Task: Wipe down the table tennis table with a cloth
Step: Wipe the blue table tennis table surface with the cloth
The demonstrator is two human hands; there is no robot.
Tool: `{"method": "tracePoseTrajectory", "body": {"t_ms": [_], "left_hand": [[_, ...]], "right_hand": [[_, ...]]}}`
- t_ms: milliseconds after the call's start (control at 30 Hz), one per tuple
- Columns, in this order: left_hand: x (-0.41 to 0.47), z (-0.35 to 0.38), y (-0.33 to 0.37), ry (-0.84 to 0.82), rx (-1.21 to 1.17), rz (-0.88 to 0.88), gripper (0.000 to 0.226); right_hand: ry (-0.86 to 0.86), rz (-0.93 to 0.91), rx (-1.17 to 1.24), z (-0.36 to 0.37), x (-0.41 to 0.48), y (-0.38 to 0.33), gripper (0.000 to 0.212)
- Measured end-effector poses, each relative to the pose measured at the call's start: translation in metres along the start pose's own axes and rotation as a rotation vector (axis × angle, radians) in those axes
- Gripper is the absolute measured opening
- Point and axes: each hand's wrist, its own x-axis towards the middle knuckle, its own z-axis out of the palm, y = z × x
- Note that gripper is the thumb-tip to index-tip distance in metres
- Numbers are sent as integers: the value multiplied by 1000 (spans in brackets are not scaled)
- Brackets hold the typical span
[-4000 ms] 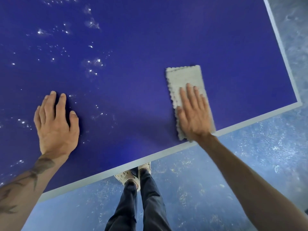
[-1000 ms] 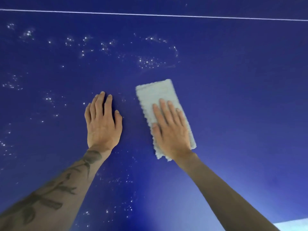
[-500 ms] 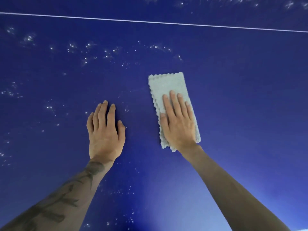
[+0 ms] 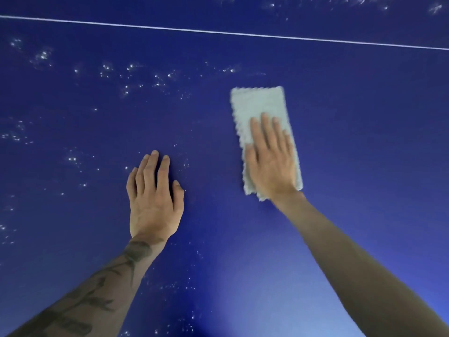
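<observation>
Cloth (image 4: 258,103) farther out under flat grip (image 4: 272,162)

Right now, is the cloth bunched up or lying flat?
Flat: the cloth lies as a long rectangle on the table, right hand pressing it.

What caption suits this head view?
Right hand presses a grey cloth on the speckled blue table; left hand rests flat.

One desk (image 4: 340,215) fills the view. One thin white line (image 4: 218,32) crosses it. One pale cloth (image 4: 257,103) lies on it. Two hands show: one left hand (image 4: 153,203) and one right hand (image 4: 272,164). There are two bare forearms (image 4: 364,276), one of them tattooed. The bright specks (image 4: 107,68) are too many to count.
</observation>
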Motion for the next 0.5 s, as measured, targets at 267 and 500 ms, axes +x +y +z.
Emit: {"method": "tracePoseTrajectory", "body": {"t_ms": [267,500], "left_hand": [[-1,3,-2,11,18,7,54],[0,3,-1,-2,-4,-8,54]], "right_hand": [[33,-56,12,1,45,-53,62],[23,152,41,-17,72,0,62]]}}
